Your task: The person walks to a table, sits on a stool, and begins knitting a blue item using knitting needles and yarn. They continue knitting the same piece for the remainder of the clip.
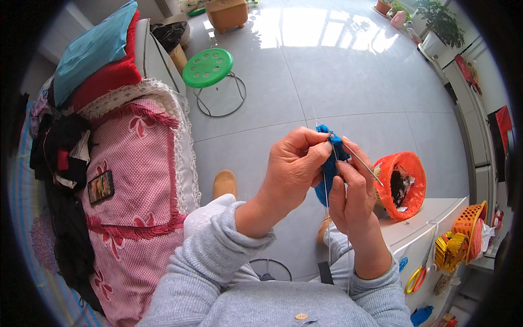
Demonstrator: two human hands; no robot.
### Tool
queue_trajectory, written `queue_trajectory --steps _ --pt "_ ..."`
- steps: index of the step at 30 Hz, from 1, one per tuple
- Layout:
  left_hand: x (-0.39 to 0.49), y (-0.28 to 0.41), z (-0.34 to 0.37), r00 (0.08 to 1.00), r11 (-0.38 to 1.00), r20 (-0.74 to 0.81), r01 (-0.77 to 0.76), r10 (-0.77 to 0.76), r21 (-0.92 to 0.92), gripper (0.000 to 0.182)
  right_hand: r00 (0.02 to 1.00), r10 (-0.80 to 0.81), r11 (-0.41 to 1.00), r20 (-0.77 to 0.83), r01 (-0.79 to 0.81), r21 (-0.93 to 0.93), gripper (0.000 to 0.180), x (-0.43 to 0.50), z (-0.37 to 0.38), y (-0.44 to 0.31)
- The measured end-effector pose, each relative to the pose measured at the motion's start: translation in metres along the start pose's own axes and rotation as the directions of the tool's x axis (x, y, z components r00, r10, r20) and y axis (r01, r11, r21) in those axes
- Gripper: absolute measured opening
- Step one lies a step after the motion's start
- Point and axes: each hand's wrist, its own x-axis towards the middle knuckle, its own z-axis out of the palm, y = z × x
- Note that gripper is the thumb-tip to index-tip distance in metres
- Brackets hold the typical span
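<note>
Both of my hands are raised in front of my chest, working on a small blue knitted piece [321, 195] with thin metal knitting needles [363, 163]. My left hand [296, 167] pinches the upper edge of the knitting between thumb and forefinger. My right hand [354, 190] holds the other side, and one needle slants down past its fingers to the right. More needle tips stick out above the knitting. A thin pale strand [327, 229] hangs below it. Fingers cover much of the piece, so the stitches are partly hidden.
A bin with an orange-red liner [416, 196] stands right. Beside me a white table [396, 235] bears scissors [416, 278], an orange basket [470, 216] and another blue piece [421, 315]. Left is a sofa with a pink cover [130, 184] and phone [101, 187]. A green stool [207, 67] stands ahead.
</note>
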Motion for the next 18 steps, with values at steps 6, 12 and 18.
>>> queue_trajectory --steps 6,12,18 --pt "-0.004 -0.005 0.004 0.983 0.951 0.000 -0.178 0.184 0.254 0.011 1.000 -0.015 0.994 0.009 0.016 -0.112 0.021 0.006 -0.005 -0.006" --pt "-0.004 0.006 -0.001 0.997 0.966 0.065 -0.053 0.038 0.254 0.011 0.993 0.053 0.985 0.102 -0.036 -0.167 0.062 0.014 -0.033 0.006" --pt "-0.004 -0.001 0.002 0.983 0.944 0.162 0.028 -0.085 0.328 0.010 0.959 0.121 0.990 0.255 -0.096 -0.107 0.083 0.017 -0.044 0.019"
